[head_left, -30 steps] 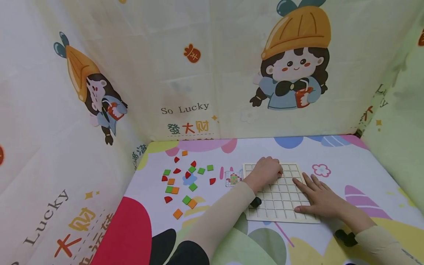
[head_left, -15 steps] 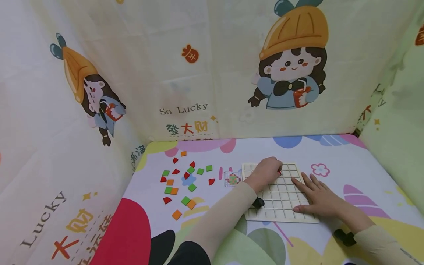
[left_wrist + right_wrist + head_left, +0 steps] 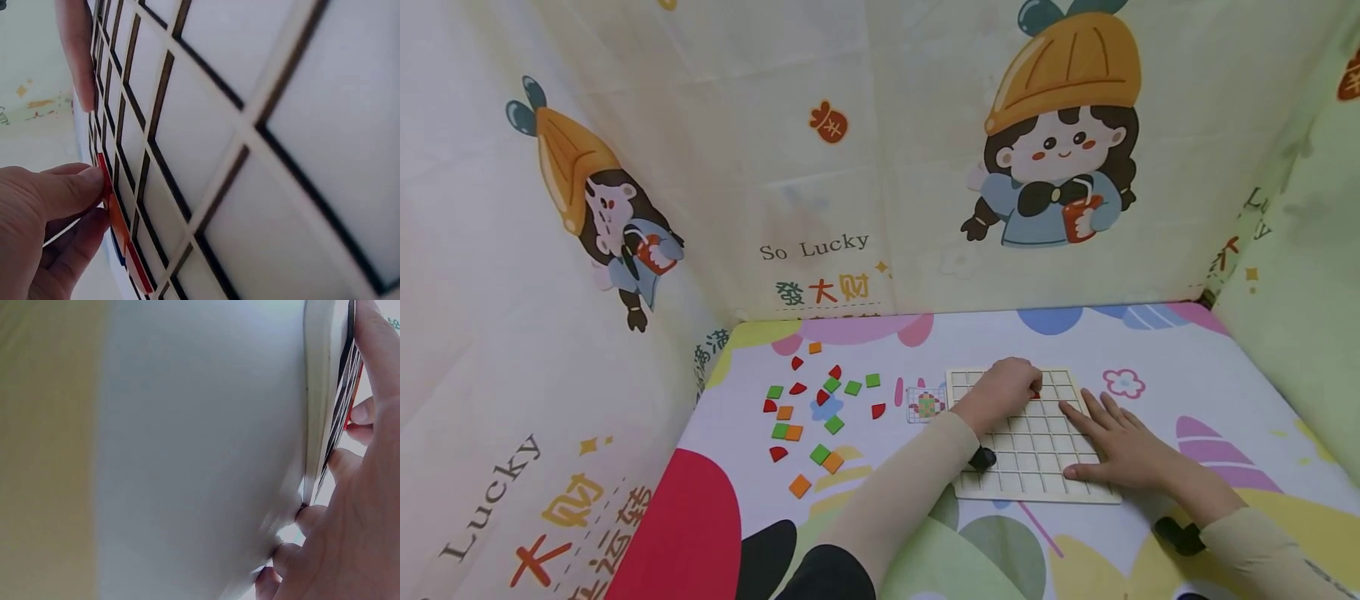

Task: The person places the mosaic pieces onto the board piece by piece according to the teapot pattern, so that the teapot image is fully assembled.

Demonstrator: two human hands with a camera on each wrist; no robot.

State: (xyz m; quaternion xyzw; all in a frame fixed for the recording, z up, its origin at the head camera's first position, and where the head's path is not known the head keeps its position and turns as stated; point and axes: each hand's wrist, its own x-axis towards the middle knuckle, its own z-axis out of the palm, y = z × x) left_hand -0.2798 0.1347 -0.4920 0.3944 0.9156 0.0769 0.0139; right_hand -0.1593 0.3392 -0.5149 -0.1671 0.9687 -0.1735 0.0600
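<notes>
A pale wooden grid board (image 3: 1037, 483) lies on the patterned table in front of me. My left hand (image 3: 1003, 390) reaches across its left side to the upper middle cells. In the left wrist view, the thumb and fingers pinch a small red piece (image 3: 104, 174) at the grid. An orange piece (image 3: 117, 220) and another red piece (image 3: 138, 270) sit in cells beside it; in the head view the hand hides most of these. My right hand (image 3: 1123, 450) rests on the board's right edge, fingers spread and straight.
Left of the board lies a small pattern card (image 3: 917, 412). Farther left are scattered red quarter-round pieces (image 3: 878, 411), green squares (image 3: 834, 424) and orange squares (image 3: 800, 486). A printed cloth wall (image 3: 925, 167) stands behind and along both sides.
My left hand stays over the same cells, its fingers shifting slightly; a bit of red now shows below the fingertips. The right hand keeps its place on the board.
</notes>
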